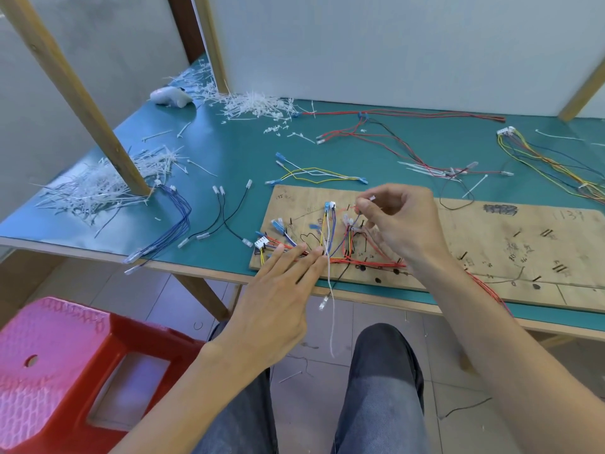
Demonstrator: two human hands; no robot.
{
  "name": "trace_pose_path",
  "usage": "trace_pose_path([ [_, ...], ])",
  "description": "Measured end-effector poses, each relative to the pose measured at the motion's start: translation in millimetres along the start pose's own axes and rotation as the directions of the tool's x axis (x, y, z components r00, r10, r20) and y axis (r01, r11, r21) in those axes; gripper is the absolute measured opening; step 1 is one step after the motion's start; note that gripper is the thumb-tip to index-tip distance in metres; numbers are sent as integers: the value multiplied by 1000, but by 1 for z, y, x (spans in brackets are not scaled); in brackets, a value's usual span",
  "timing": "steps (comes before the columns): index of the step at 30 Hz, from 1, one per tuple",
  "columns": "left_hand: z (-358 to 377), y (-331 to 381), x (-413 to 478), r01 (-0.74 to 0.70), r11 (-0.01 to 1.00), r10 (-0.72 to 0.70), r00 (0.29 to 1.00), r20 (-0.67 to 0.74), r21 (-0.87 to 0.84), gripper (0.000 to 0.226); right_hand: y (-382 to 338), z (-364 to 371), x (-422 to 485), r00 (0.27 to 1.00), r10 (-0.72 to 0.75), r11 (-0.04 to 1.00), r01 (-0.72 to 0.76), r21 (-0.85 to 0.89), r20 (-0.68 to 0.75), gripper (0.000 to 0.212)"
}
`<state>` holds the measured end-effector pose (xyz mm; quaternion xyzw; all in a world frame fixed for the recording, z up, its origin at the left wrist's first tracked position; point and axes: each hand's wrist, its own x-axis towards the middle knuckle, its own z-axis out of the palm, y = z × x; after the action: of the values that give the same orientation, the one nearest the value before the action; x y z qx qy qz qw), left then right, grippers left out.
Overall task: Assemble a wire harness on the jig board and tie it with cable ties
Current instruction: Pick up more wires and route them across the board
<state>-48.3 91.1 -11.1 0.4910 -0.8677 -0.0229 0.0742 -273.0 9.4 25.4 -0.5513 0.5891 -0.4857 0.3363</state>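
Observation:
A plywood jig board [491, 237] lies on the green table, with red, yellow, blue and black wires [330, 237] routed between its pegs at the left end. My left hand [278, 290] lies flat, its straight fingers pressing the wire bundle near the board's front edge. A white cable tie [331, 309] hangs down from under those fingertips, past the table edge. Above the wires my right hand [402, 221] pinches a small white terminal [371, 198] between thumb and forefinger.
Heaps of white cable ties [255, 104] lie at the back and around a wooden post [98, 109] on the left. Loose wire sets [314, 173] are scattered over the table, a multicolour harness [550, 162] at far right. A red stool [65, 371] stands at lower left.

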Motion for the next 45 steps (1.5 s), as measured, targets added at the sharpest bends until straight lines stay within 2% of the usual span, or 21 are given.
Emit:
trace_pose_path([
  [4, 1, 3, -3, -9, 998, 8, 1000, 22, 57, 82, 3, 26, 31, 995, -98, 945, 96, -313, 11, 7],
  [8, 0, 1, -3, -11, 998, 8, 999, 49, 63, 87, 9, 43, 49, 996, -77, 887, 93, -453, 54, 11],
  [11, 2, 1, -3, 17, 999, -18, 999, 42, 43, 92, 12, 47, 54, 998, -29, 872, 51, -487, 52, 11],
  [17, 5, -2, -4, 5, 996, -10, 998, 57, 88, 107, 11, 46, 59, 996, 86, 900, -62, -431, 36, 10],
  [20, 7, -1, -5, 5, 997, -7, 1000, 26, 82, 105, 9, 46, 61, 993, 117, 895, -92, -436, 30, 9],
  [23, 4, 1, -4, 27, 1000, -27, 999, -33, 10, 103, 7, 44, 67, 992, 108, 878, -66, -474, 63, 8],
  [26, 1, 2, -4, 54, 987, -69, 993, -91, -149, 100, 6, 42, 72, 987, 46, 855, 41, -517, 155, 10],
  [28, -1, 2, -4, 87, 951, -118, 989, -89, -297, 98, 8, 42, 73, 978, -4, 822, 121, -557, 207, 10],
  [30, -4, 1, -1, 146, 866, -192, 980, -49, -479, 96, 11, 42, 73, 971, -43, 801, 174, -573, 234, 7],
  [32, -10, -3, 7, 177, 769, -264, 963, -52, -614, 87, 15, 40, 73, 961, -72, 798, 215, -563, 265, 7],
  [33, -14, -6, 13, 166, 747, -302, 947, -107, -643, 78, 17, 40, 73, 955, -86, 798, 237, -554, 285, 9],
  [35, -24, -21, 34, 158, 788, -378, 887, -265, -595, 49, 20, 38, 73, 942, -110, 794, 274, -542, 316, 9],
  [37, -34, -39, 63, 244, 853, -417, 851, -320, -461, 29, 20, 37, 73, 935, -122, 793, 293, -534, 333, 9],
  [39, -42, -54, 89, 305, 877, -397, 895, -201, -371, 34, 20, 36, 73, 928, -130, 784, 312, -537, 349, 8],
  [41, -43, -60, 104, 306, 884, -360, 928, -96, -353, 21, 19, 34, 74, 916, -155, 763, 349, -544, 369, 7],
  [43, -40, -64, 110, 304, 877, -360, 929, -90, -372, 5, 18, 32, 74, 898, -192, 716, 404, -569, 397, 8],
  [45, -37, -70, 110, 335, 860, -391, 917, -77, -385, 7, 17, 31, 74, 877, -216, 663, 454, -595, 429, 9],
])
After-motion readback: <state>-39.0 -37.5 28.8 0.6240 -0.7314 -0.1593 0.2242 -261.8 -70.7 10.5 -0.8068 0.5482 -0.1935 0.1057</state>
